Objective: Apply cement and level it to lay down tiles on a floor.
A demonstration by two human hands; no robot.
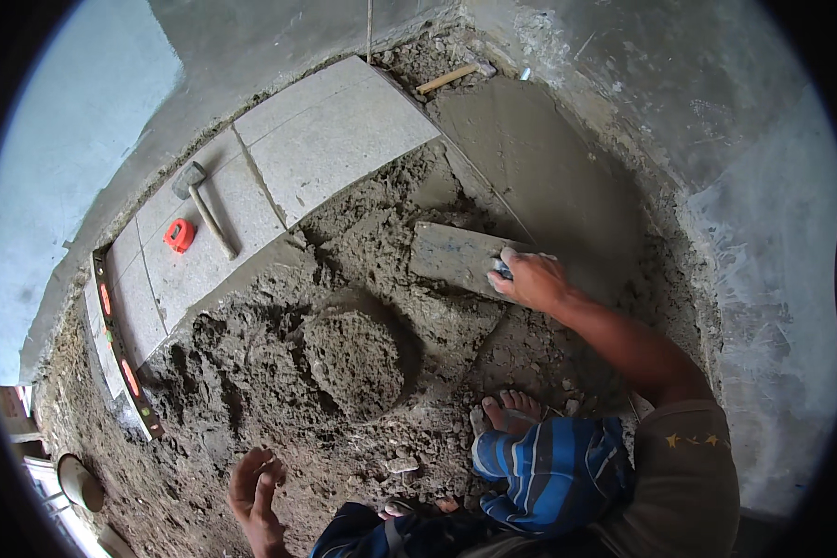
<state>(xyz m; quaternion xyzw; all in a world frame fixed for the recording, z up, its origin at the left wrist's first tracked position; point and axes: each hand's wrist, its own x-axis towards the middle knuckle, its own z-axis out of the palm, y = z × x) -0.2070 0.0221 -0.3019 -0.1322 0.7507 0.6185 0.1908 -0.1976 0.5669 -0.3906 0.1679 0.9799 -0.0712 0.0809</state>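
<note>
A worker's right hand (pixel 533 279) clenches the dark handle of a flat trowel (pixel 460 260) above a bed of wet grey mortar (pixel 437 321). The trowel's long rectangular metal blade, dull grey and streaked with brown and bluish stains, reaches from the grip toward 9 to 10 o'clock, its far end tilted slightly up the view; whether its whole underside touches the mortar cannot be told. Directions are from the right hand, with 12 o'clock at the top.

The mortar looks coarse and lumpy across the middle, gathering into a rounded mound at 8 o'clock, while a smooth, darker stretch spreads toward 12. The left hand (pixel 256 488), also near 8 o'clock but well apart from the blade, is free, its fingers loosely curled toward the thumb.

Pale speckled tiles (pixel 344 121) run from 11 round to 9 o'clock, bearing a wooden-handled mallet (pixel 212 219) and, just beside it, a red tape measure (pixel 179 235). A spirit level (pixel 118 339) lies farther out near 9, a hammer (pixel 448 78) at 11. A bare foot (pixel 511 411) is planted at 6.
</note>
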